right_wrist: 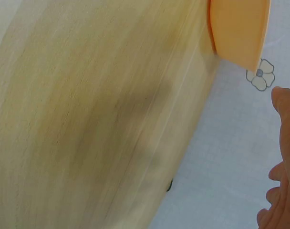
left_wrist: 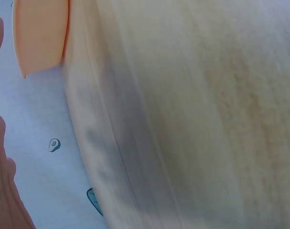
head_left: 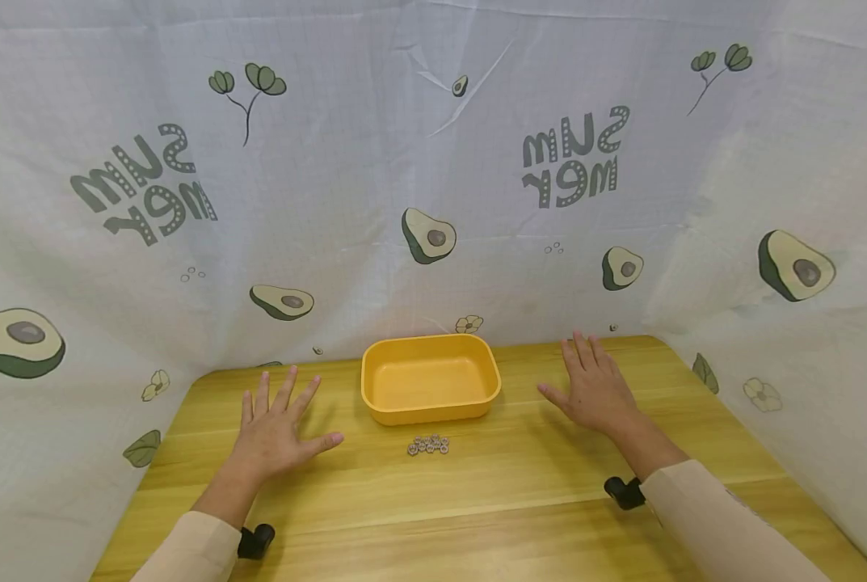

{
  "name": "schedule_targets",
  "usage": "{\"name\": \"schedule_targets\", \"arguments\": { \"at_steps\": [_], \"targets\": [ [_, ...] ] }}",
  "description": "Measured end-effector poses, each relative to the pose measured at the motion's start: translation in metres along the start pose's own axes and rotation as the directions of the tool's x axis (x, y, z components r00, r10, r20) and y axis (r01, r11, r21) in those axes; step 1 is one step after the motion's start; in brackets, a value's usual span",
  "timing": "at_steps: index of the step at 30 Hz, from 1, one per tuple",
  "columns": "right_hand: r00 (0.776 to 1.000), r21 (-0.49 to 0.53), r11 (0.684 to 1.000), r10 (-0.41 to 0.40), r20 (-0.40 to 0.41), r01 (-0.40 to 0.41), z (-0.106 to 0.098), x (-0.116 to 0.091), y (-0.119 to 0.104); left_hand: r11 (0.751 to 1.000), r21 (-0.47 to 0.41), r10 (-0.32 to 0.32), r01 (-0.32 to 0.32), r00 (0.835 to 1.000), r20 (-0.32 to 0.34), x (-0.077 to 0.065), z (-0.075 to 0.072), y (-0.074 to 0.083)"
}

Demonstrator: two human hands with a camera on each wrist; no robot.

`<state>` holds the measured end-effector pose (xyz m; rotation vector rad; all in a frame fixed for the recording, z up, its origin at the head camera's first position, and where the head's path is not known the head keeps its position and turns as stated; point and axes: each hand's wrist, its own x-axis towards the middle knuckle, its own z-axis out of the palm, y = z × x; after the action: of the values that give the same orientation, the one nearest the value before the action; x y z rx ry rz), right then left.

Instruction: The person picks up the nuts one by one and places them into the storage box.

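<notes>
A yellow rectangular bin (head_left: 431, 415) with rounded corners stands toward the back of the table, and its inside looks bare. Just in front of it lies a small cluster of metal nuts (head_left: 428, 444). To the left of both, my left hand (head_left: 276, 436) hovers with fingers spread, holding nothing. On the other side my right hand (head_left: 595, 392) is likewise held out flat, its thumb toward the bin and nothing in it. Each wrist view catches part of the bin, the orange-looking wall (left_wrist: 40, 36) on the left and the wall (right_wrist: 238, 33) on the right.
The wood-grain table (head_left: 433, 517) is bounded at the back and sides by a white curtain (head_left: 360, 162) printed with avocados and lettering. Black camera mounts sit at the left wrist (head_left: 256, 541) and the right wrist (head_left: 624, 492).
</notes>
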<state>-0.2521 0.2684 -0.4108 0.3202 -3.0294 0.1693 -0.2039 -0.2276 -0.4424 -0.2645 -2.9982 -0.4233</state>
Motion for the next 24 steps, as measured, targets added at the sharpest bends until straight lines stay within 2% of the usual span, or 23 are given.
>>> {"name": "schedule_targets", "arguments": {
  "at_steps": [7, 13, 17, 24],
  "targets": [
    [1.000, -0.012, 1.000, -0.018, -0.019, 0.017, 0.002, -0.001, 0.002, 1.000, -0.014, -0.010, 0.010, 1.000, 0.017, -0.002, 0.003, -0.001],
    [1.000, 0.026, 0.999, -0.029, -0.007, 0.029, 0.004, -0.003, 0.001, 1.000, -0.017, -0.008, 0.008, 1.000, 0.020, -0.003, 0.004, 0.001],
    [0.998, 0.046, 0.997, -0.056, -0.040, 0.057, 0.004, -0.005, -0.004, 1.000, -0.023, 0.004, -0.003, 1.000, 0.012, -0.001, 0.004, 0.004],
    [0.993, 0.203, 0.976, -0.057, -0.106, 0.078, 0.003, -0.003, -0.022, 0.998, -0.066, 0.010, -0.010, 1.000, 0.000, 0.006, 0.009, 0.013]
  ]
}}
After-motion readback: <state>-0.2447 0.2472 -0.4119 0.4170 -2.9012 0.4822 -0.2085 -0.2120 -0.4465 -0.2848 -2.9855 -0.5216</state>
